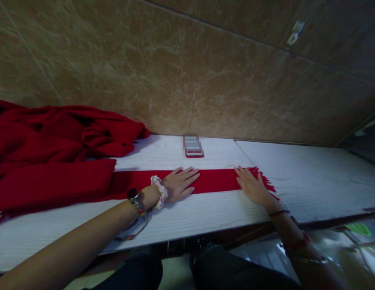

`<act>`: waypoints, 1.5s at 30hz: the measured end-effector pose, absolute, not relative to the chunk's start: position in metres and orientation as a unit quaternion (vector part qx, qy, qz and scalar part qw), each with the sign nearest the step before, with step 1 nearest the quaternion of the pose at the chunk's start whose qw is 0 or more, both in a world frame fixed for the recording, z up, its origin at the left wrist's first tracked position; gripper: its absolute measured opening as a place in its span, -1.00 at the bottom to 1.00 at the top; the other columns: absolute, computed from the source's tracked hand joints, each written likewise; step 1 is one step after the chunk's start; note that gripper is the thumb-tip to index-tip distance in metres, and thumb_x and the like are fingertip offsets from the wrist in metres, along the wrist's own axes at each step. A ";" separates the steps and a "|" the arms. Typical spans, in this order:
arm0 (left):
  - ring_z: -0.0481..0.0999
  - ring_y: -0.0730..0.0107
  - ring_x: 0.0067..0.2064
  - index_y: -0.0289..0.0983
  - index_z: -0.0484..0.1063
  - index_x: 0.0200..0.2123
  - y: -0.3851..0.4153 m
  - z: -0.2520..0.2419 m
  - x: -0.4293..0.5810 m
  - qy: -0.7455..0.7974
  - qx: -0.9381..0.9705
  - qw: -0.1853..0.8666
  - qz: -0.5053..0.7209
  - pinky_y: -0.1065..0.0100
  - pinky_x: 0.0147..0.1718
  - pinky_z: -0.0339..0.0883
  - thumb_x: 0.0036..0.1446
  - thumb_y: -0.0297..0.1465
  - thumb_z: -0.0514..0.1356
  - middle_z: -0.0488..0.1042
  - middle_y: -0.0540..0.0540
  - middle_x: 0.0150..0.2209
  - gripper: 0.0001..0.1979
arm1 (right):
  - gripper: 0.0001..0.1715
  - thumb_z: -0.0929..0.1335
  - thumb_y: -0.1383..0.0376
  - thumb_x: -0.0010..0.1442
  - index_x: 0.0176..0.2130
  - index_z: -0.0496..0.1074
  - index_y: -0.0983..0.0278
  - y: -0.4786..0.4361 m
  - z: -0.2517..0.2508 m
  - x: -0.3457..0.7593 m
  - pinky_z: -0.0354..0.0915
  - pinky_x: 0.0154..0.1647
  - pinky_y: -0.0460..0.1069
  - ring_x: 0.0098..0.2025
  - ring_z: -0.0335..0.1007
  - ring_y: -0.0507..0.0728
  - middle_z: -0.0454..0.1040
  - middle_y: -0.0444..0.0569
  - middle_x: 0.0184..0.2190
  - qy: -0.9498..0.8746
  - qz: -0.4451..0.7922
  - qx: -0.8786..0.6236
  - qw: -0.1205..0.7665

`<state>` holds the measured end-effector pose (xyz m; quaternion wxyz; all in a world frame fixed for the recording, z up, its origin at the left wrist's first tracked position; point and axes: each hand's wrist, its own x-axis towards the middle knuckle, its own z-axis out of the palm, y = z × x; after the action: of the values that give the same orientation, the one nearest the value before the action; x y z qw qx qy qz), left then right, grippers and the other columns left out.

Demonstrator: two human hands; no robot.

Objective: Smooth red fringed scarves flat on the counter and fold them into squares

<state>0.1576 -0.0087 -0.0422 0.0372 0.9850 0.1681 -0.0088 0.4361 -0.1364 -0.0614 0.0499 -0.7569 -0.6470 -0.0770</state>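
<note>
A long red scarf (217, 181) lies stretched out in a narrow folded strip along the white wood-grain counter. My left hand (179, 184) rests flat on its middle, fingers spread a little and pointing right. Near the fringed right end, my right hand (251, 186) presses flat on the cloth with the fingers apart. Neither hand grips anything. At the left, the strip runs up to a folded stack of red cloth (54, 183), where its other end cannot be made out.
Behind the stack sits a rumpled heap of red cloth (57, 129) against the brown tiled wall (175, 72). A phone-like object (193, 146) with a red edge lies by the wall. The counter's front edge (211, 233) runs just above my legs. Plastic-wrapped items (341, 245) are at lower right.
</note>
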 end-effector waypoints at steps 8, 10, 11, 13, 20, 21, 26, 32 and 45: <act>-0.17 0.21 0.26 -0.43 -0.13 0.22 -0.016 -0.034 0.160 0.210 0.977 0.041 -0.024 0.10 0.15 -0.20 0.19 -0.22 -0.17 -0.17 -0.21 0.26 -0.40 | -0.48 0.04 0.26 0.23 0.13 0.17 0.28 -0.126 -0.044 0.420 -0.19 0.04 0.50 0.22 -0.10 0.36 0.07 0.14 0.20 -0.622 -0.133 -0.763 0.114; -0.17 0.16 0.26 -0.48 -0.15 0.22 -0.018 -0.033 0.159 0.236 0.971 0.045 -0.009 0.11 0.15 -0.19 0.17 -0.18 -0.14 -0.17 -0.26 0.25 -0.35 | -0.47 0.03 0.23 0.24 0.15 0.14 0.31 -0.114 -0.038 0.389 -0.14 0.10 0.41 0.24 -0.17 0.30 -0.01 0.11 0.23 -0.675 -0.079 -0.722 0.131; -0.17 0.14 0.26 -0.48 -0.16 0.22 -0.018 -0.034 0.158 0.246 0.968 0.048 0.001 0.10 0.15 -0.18 0.16 -0.16 -0.13 -0.16 -0.28 0.25 -0.33 | -0.46 0.03 0.21 0.24 0.16 0.12 0.30 -0.109 -0.036 0.374 -0.12 0.12 0.37 0.25 -0.19 0.27 -0.03 0.09 0.24 -0.702 -0.057 -0.698 0.134; -0.18 0.12 0.26 -0.48 -0.15 0.21 -0.018 -0.035 0.157 0.253 0.966 0.056 0.014 0.10 0.15 -0.18 0.16 -0.14 -0.12 -0.15 -0.30 0.24 -0.31 | -0.45 0.04 0.19 0.24 0.18 0.09 0.28 -0.100 -0.038 0.351 -0.10 0.15 0.31 0.25 -0.19 0.22 -0.02 0.06 0.23 -0.742 -0.029 -0.658 0.121; -0.15 0.12 0.25 -0.47 -0.10 0.20 -0.017 -0.040 0.157 0.246 0.968 0.050 0.018 0.10 0.15 -0.18 0.16 -0.13 -0.13 -0.10 -0.30 0.24 -0.33 | -0.44 0.04 0.16 0.24 0.18 0.08 0.28 -0.101 -0.056 0.380 0.00 0.13 0.26 0.20 -0.01 0.20 0.10 0.05 0.19 -0.739 -0.041 -0.668 0.079; -0.15 0.12 0.25 -0.47 -0.09 0.20 -0.016 -0.041 0.157 0.243 0.969 0.049 0.017 0.10 0.15 -0.18 0.16 -0.13 -0.13 -0.10 -0.29 0.24 -0.33 | -0.44 0.04 0.17 0.24 0.17 0.10 0.29 -0.103 -0.058 0.393 0.01 0.12 0.25 0.19 0.01 0.20 0.11 0.07 0.18 -0.732 -0.050 -0.674 0.081; -0.14 0.11 0.25 -0.46 -0.09 0.20 -0.015 -0.045 0.154 0.239 0.969 0.049 0.025 0.09 0.15 -0.19 0.16 -0.12 -0.13 -0.10 -0.29 0.24 -0.33 | -0.48 0.06 0.22 0.23 0.12 0.18 0.29 -0.121 -0.067 0.463 0.08 0.07 0.27 0.14 0.12 0.22 0.22 0.12 0.12 -0.701 -0.090 -0.702 0.089; -0.19 0.08 0.26 -0.44 -0.12 0.21 -0.016 -0.034 0.176 0.225 0.972 0.074 0.008 0.04 0.14 -0.19 0.15 -0.04 -0.12 -0.15 -0.30 0.25 -0.28 | -0.52 0.08 0.20 0.20 0.03 0.28 0.28 -0.133 -0.056 0.505 0.07 0.07 0.31 0.11 0.16 0.25 0.31 0.14 0.06 -0.682 -0.102 -0.716 0.110; -0.06 0.18 0.24 -0.30 0.05 0.18 -0.023 -0.046 0.255 0.029 0.995 0.079 0.051 0.05 0.15 -0.14 0.24 -0.15 -0.13 -0.03 -0.15 0.23 -0.47 | -0.78 0.17 0.47 -0.06 -0.42 0.32 0.26 -0.122 -0.015 0.508 0.26 -0.25 0.02 -0.32 0.29 0.12 0.38 0.00 -0.41 -0.797 -0.008 -0.603 0.022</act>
<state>0.2549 -0.0225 -0.0456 0.0793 0.9951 0.0289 0.0511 0.5078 -0.1215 -0.0152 0.0216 -0.6032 -0.7972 -0.0083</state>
